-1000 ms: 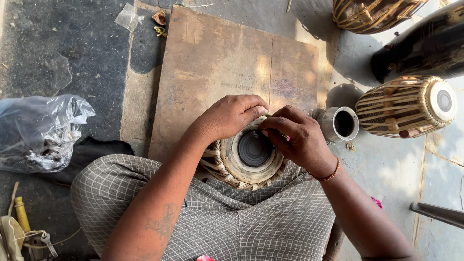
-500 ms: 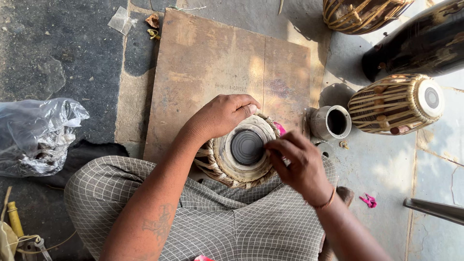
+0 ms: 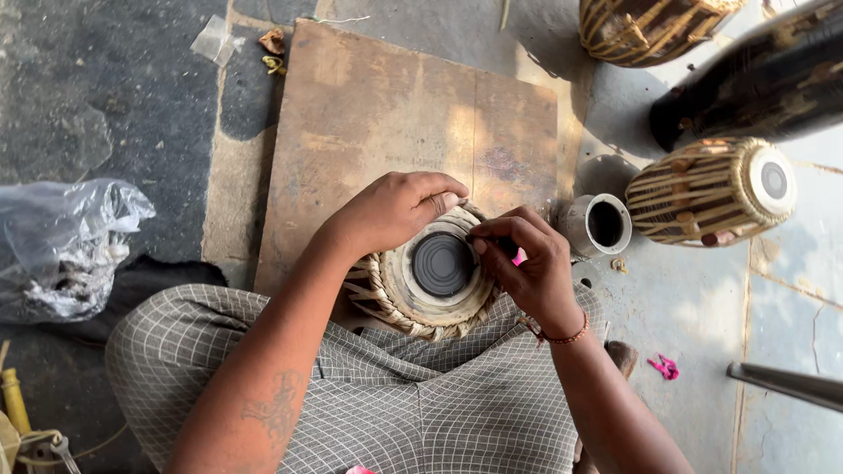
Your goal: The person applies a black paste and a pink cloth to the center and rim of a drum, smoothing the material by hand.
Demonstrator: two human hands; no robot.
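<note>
A small round hand drum with a pale skin head, a black centre disc and woven straw-coloured lacing [image 3: 436, 274] is seen propped in the lap, against grey checked cloth [image 3: 395, 395], at the near edge of a flat brown wooden board [image 3: 386, 114]. The left hand [image 3: 393, 211] is laid over the drum's far-left rim, fingers curled down onto the edge, gripping the rim. The right hand [image 3: 527, 263] is set at the drum's right rim, thumb and fingertips pinched narrowly together just at the edge of the black disc; whether anything is held in the pinch cannot be told. The drum lies between the two hands, directly beneath both. A small white cup with a dark inside [image 3: 601, 225] is placed just right of the right hand. A second laced drum with a white head [image 3: 711, 189] is laid on its side farther right. A crumpled clear plastic bag [image 3: 61, 246] is noted well to the left.
</note>
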